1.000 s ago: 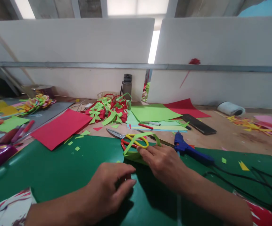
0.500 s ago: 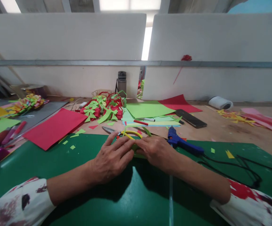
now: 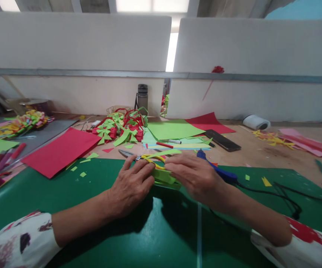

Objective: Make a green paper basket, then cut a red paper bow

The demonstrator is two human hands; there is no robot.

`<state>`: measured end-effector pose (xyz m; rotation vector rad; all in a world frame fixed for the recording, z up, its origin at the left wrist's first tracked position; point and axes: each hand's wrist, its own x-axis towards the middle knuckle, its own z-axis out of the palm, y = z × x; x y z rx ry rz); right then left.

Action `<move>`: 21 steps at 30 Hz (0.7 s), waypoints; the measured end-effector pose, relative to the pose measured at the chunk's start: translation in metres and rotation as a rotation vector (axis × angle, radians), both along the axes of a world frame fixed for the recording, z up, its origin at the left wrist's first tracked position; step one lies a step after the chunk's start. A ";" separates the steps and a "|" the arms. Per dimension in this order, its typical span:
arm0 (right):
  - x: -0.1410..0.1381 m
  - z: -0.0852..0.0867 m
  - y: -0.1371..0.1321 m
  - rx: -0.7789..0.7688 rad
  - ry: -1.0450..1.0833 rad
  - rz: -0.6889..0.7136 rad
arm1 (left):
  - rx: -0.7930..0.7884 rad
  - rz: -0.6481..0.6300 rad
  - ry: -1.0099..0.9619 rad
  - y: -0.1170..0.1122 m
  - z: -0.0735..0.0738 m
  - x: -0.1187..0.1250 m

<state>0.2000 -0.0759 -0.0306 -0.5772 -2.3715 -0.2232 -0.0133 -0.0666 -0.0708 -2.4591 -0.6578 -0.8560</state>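
My left hand (image 3: 131, 184) and my right hand (image 3: 195, 175) meet over a folded light green paper piece (image 3: 165, 176) on the green cutting mat (image 3: 93, 193). Both hands pinch the paper from opposite sides, fingers pressed on it. Yellow-handled scissors (image 3: 144, 158) lie just beyond my fingers, partly hidden by them. A loose green strip (image 3: 168, 152) curls up behind the paper. A blue glue gun (image 3: 219, 171) lies right of my right hand, its black cord (image 3: 275, 191) trailing across the mat.
A red sheet (image 3: 61, 149) lies left of the mat. Green and red paper bows (image 3: 118, 128) are heaped behind, with stacked sheets (image 3: 174, 134), a black phone (image 3: 222, 140), a bottle (image 3: 142, 97), a tape roll (image 3: 255, 122) and markers (image 3: 7, 158). White partitions close the back.
My left hand moved forward from the near mat to join the right hand on the green paper. Both hands then lifted and shifted the paper slightly nearer.
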 end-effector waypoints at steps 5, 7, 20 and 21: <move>0.012 -0.004 -0.010 0.025 0.086 -0.004 | -0.005 -0.032 0.027 -0.002 0.000 0.001; 0.012 -0.007 -0.012 0.053 0.048 -0.001 | 0.006 -0.017 0.044 -0.002 0.002 0.001; 0.004 -0.031 -0.014 0.120 -0.030 -0.277 | 0.009 0.083 0.112 -0.008 0.005 -0.002; 0.003 -0.034 -0.014 0.112 -0.039 -0.298 | 0.006 0.081 0.107 -0.008 0.005 -0.002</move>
